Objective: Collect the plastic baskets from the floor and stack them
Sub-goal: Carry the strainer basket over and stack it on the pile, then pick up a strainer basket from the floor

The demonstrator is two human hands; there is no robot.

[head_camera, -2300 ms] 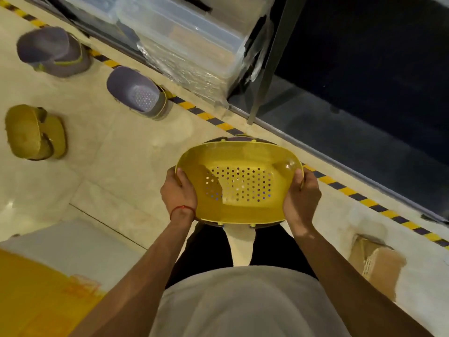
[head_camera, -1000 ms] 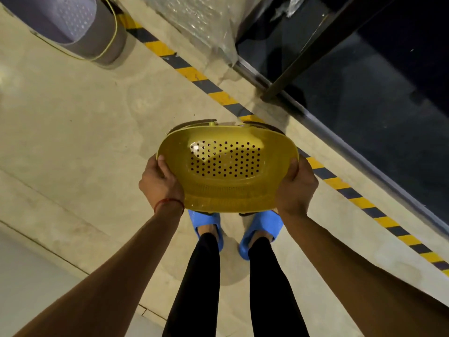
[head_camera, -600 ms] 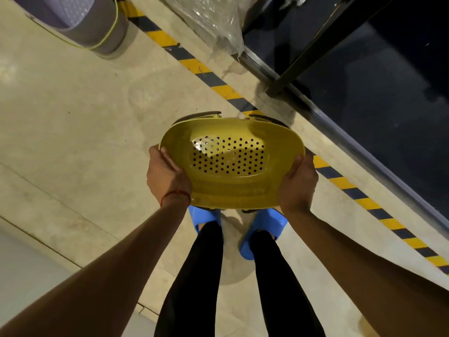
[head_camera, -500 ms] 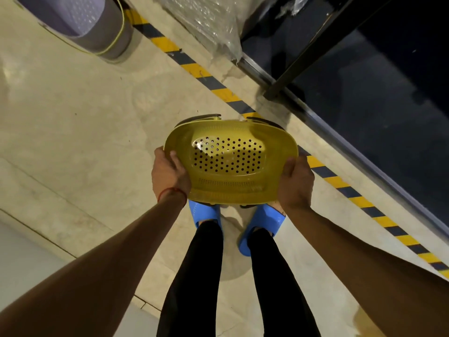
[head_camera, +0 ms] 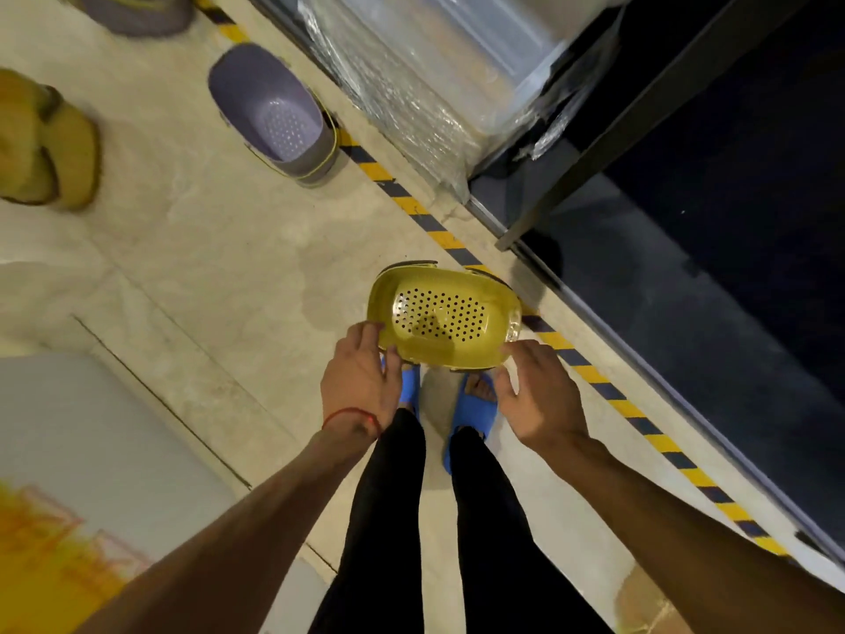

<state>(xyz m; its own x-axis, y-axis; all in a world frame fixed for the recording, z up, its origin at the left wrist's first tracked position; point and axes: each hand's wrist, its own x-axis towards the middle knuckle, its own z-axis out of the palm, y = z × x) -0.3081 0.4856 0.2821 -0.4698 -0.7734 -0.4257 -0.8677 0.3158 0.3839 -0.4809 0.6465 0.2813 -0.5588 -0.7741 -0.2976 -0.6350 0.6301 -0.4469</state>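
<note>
I am letting go of the yellow basket (head_camera: 446, 320), which my hands were gripping a moment ago; left hand (head_camera: 361, 386) and right hand (head_camera: 539, 395) are spread open, and it is resting on the floor (head_camera: 219, 249) by my feet, starting the stack

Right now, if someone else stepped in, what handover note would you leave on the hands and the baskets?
Left hand: open, fingertips at the yellow basket rim.
Right hand: open, spread beside the same basket, no grip.
The yellow basket sits low in front of the feet; whether it rests on the floor is unclear.
Left to collect: purple basket by the striped tape, yellow baskets at far left, and a blurred purple one at the top edge.
</note>
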